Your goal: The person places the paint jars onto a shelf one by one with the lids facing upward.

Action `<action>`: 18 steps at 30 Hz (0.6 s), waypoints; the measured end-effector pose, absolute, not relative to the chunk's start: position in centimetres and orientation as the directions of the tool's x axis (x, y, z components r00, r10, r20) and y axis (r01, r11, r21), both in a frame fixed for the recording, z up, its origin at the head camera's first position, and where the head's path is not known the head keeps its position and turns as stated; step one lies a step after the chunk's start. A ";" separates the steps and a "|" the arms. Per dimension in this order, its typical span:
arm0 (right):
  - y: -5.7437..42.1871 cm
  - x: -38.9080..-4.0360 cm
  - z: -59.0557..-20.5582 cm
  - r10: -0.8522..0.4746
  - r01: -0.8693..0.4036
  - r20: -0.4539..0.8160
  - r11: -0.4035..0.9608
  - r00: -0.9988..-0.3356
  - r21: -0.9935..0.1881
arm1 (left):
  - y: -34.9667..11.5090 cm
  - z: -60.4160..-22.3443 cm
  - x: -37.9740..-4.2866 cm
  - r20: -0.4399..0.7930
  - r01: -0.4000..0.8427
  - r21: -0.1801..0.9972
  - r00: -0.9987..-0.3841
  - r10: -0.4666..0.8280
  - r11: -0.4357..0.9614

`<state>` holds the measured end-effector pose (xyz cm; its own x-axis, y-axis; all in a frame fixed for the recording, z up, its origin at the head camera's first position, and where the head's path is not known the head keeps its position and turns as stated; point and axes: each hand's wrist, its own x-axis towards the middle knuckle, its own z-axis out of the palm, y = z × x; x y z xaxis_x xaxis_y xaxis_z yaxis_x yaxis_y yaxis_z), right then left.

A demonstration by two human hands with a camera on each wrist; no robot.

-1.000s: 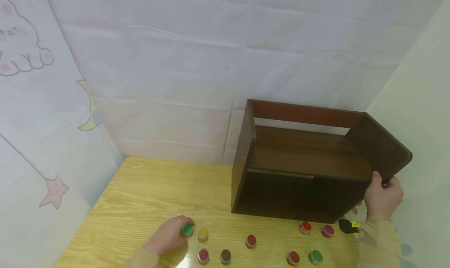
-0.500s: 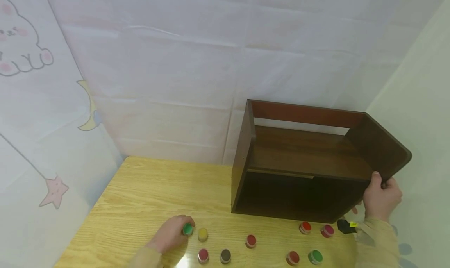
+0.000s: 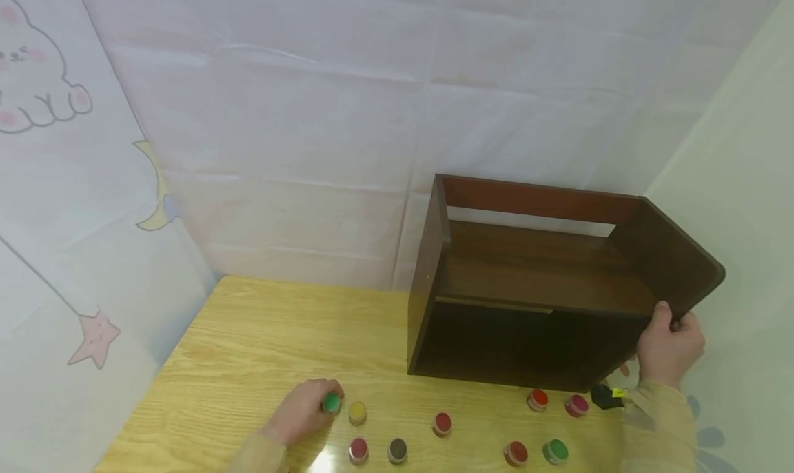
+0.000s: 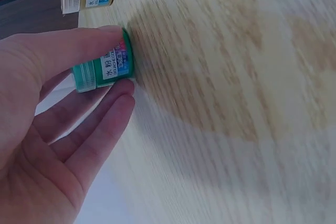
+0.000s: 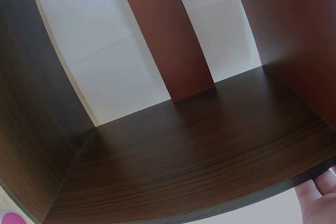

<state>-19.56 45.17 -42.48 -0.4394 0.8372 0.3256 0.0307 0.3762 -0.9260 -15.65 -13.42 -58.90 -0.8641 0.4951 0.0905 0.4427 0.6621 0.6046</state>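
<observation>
My left hand [image 3: 302, 411] pinches a small green paint jar [image 3: 331, 403] that stands on the wooden table. In the left wrist view the thumb [image 4: 79, 45] lies on one side of the jar and fingers on the other; its label is partly covered. Right beside it stands a yellow paint jar [image 3: 357, 412]. My right hand [image 3: 671, 349] grips the front edge of the right side panel of a dark brown wooden shelf [image 3: 540, 259]. Some of its fingers are hidden behind that panel.
Several more paint jars stand along the table's front, among them a dark one [image 3: 397, 450], a red one [image 3: 442, 424] and a second green one [image 3: 555, 451]. A black object with a yellow tag [image 3: 608, 397] lies by the right sleeve. Walls close off the back and sides.
My right hand and forearm have shifted very slightly left, still gripping the shelf panel. The left hand keeps its pinch on the green paint jar, which stays in place.
</observation>
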 end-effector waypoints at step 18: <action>45.2 -19.7 -42.2 0.839 0.022 0.305 0.352 -0.450 -0.936 | -12.5 -58.1 -16.0 0.162 0.484 0.569 -0.858 0.487 0.665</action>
